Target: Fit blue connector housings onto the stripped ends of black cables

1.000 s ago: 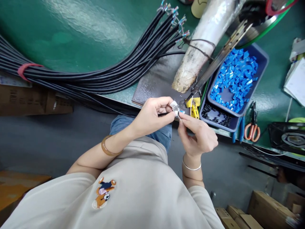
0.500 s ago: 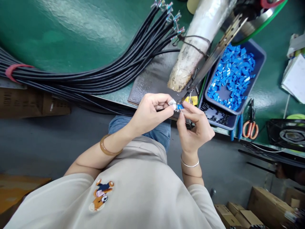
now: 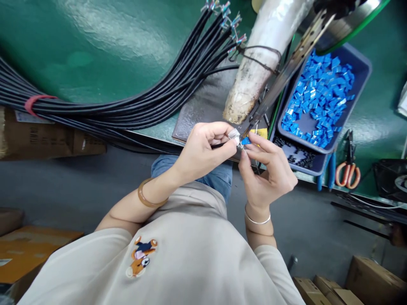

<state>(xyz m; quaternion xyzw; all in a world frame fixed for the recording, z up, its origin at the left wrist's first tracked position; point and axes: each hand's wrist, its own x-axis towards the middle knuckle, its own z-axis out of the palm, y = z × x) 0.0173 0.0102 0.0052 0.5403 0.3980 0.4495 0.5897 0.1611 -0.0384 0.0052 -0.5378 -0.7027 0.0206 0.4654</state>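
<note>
My left hand (image 3: 203, 148) is closed, thumb and forefinger pinching the end of a black cable (image 3: 217, 146); white wrapping shows at the fingertips. Just beyond them sits a small blue connector (image 3: 246, 140), partly hidden by my right fingers. My right hand (image 3: 265, 169) is closed in a pinch on a thin wire (image 3: 242, 148) beside the connector. A soldering iron (image 3: 286, 70) slants down from the upper right, its tip close to the connector. Whether the tip touches it, I cannot tell.
Behind my hands hangs a whitish hose (image 3: 254, 63). A bin of blue connectors (image 3: 361, 84) overlaps one with small black parts (image 3: 297, 154). Orange-handled pliers (image 3: 348, 173) lie to the right. A bundle of black cables (image 3: 127, 110) runs leftward. A green-rimmed spool (image 3: 352, 31) is at upper right.
The view has shifted slightly, so the bins and pliers appear further right. My right fingers have moved a little away from the connector and now pinch the wire below it.
</note>
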